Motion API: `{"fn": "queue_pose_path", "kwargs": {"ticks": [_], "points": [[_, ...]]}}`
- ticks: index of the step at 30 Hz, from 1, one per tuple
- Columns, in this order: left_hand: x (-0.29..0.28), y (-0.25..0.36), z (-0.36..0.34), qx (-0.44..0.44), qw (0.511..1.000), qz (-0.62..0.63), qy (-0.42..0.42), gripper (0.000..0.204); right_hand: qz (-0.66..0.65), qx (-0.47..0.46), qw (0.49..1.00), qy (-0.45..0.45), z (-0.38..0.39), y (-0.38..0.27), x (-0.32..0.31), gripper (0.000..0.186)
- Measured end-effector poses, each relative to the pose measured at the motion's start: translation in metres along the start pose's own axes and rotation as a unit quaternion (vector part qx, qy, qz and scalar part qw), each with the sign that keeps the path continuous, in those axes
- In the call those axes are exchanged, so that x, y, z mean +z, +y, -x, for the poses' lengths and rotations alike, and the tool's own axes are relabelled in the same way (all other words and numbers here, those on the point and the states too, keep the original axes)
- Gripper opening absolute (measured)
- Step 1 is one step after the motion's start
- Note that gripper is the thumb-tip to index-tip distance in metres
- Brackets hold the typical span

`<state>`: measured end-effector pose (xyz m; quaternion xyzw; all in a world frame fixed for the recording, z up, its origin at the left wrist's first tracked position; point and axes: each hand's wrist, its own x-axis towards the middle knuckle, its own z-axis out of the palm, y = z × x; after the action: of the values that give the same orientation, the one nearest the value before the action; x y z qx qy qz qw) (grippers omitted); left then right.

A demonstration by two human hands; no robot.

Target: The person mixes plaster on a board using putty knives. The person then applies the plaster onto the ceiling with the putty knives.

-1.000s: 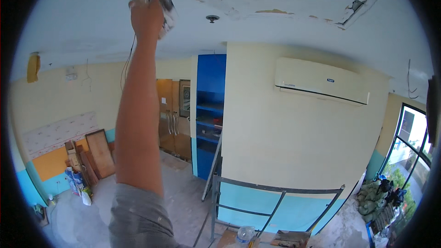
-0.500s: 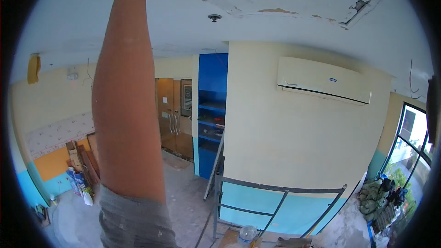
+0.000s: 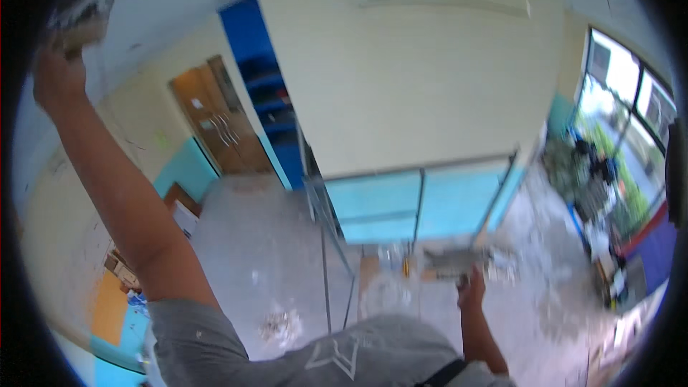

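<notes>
My left arm is raised to the upper left, with my left hand (image 3: 61, 82) closed around a blurred flat piece (image 3: 84, 25) close to the ceiling. The piece has a tan lower part and a patchy white and dark upper part; its kind is not clear. Lower down on the right, my right hand (image 3: 469, 290) is closed on a flat, wide grey blade that looks like a trowel (image 3: 450, 259). Motion blur softens the blade's outline. Just left of the blade is a clear plastic bottle (image 3: 390, 256).
A grey metal scaffold frame (image 3: 421, 208) stands before the cream and light-blue wall. Blue shelves (image 3: 276, 115) and wooden doors (image 3: 222, 125) are at the back. Rubble (image 3: 281, 326) lies on the floor. Sacks (image 3: 573, 168) are heaped by the window (image 3: 623, 93).
The view has tilted down and turned. My left hand has swung from the top of the picture to the upper left. My right hand and the trowel have come into view.
</notes>
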<state>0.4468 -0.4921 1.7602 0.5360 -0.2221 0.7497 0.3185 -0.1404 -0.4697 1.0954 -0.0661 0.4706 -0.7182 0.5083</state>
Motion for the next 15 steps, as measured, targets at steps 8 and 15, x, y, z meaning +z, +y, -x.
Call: {"fn": "queue_pose_path", "kwargs": {"ticks": [8, 15], "points": [[-0.17, 0.234, 0.439, -0.261, 0.445, 0.618, -0.593, 0.052, 0.075, 0.013, 0.997, -0.001, 0.015, -0.019, 0.035, 0.048], [-0.371, 0.258, 0.518, -0.248, 0.106, 0.687, -0.675, 0.031, 0.018, 0.05, 0.997, -0.056, 0.021, -0.001, 0.014, 0.052]]}}
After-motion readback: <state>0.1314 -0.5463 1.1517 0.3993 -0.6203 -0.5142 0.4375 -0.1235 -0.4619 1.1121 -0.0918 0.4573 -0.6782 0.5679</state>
